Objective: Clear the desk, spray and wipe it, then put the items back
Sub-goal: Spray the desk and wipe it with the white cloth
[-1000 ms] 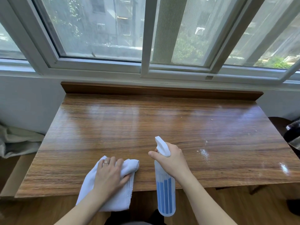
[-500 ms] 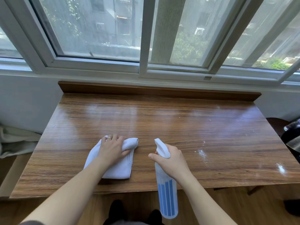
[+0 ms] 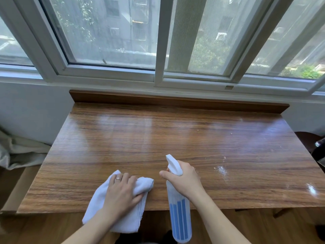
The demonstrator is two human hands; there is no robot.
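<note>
A brown wooden desk [image 3: 175,138] stands under a window, its glossy top bare apart from my hands. My left hand [image 3: 121,191] presses a white cloth [image 3: 130,221] onto the near edge; the cloth hangs partly over the front. The fingers lie spread on it and the thumb hooks its right side. My right hand [image 3: 184,180] grips the neck of a spray bottle [image 3: 179,219] with a white trigger head and blue liquid. The bottle hangs in front of the desk's near edge, nozzle facing the window. White specks [image 3: 222,169] lie right of that hand.
A raised wooden ledge [image 3: 175,101] runs along the back of the desk, under the window frame [image 3: 158,78]. Crumpled beige fabric [image 3: 19,152] lies left of the desk. A dark chair or stool [image 3: 309,141] stands at the right. Wooden floor shows below.
My left hand pushed the cloth forward across the desk, then pulled it back to the near edge, where it hangs over again. The right hand and bottle stayed nearly still.
</note>
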